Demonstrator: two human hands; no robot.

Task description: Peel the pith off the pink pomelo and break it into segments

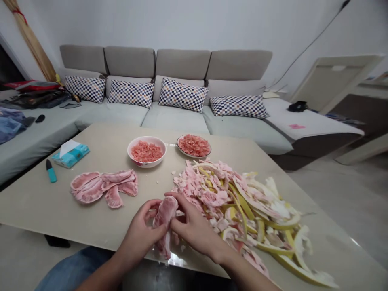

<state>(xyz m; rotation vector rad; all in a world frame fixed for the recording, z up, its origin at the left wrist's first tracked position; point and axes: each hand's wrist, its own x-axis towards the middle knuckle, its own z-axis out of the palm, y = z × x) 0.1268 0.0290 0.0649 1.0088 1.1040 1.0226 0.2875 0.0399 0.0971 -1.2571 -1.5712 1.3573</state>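
Both my hands hold one pink pomelo segment (164, 220) above the near edge of the beige table (45, 202). My left hand (140, 234) curls round its left side. My right hand (194, 228) pinches its top and right side. Several unpeeled pink segments (103, 186) lie to the left. Right of my hands sits a big heap of pink membrane and yellow-white peel (242, 206).
A white bowl (146, 151) and a plate (194, 146), both filled with pink pulp, stand at the table's far side. A tissue pack (70, 153) and a small teal knife (51, 171) lie at the left. A grey sofa (176, 117) with checked cushions runs behind.
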